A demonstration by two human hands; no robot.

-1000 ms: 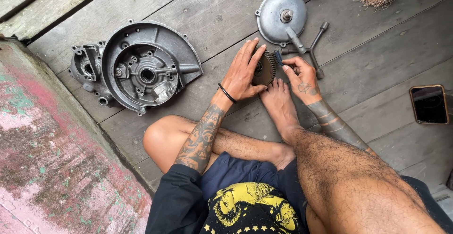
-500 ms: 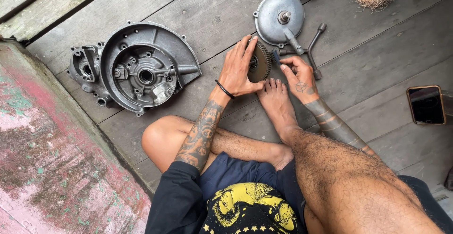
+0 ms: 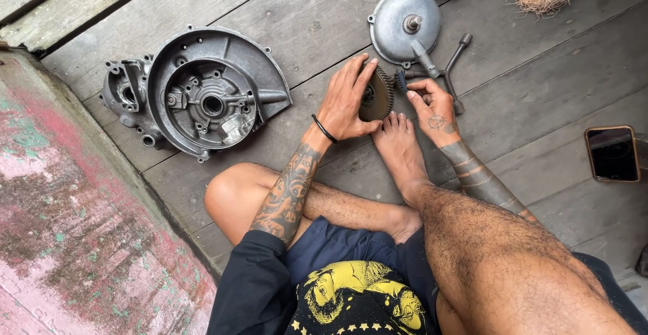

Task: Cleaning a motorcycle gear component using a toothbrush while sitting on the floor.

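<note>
Far left of the fingers, an engine casing (image 3: 202, 95) lies on the plank floor (image 3: 324, 17). The left hand (image 3: 345, 102), fingers spread, steadies a toothed gear wheel (image 3: 378, 94) standing on edge just above the bare foot (image 3: 399, 147). The right hand (image 3: 435, 109) pinches a small dark brush (image 3: 399, 80) touching the teeth. Best practice here is likely short strokes along the teeth, the wheel braced firmly. Beyond the fingers: a round cover (image 3: 405, 28), a socket wrench (image 3: 451, 65); far right, a phone (image 3: 611, 153).
</note>
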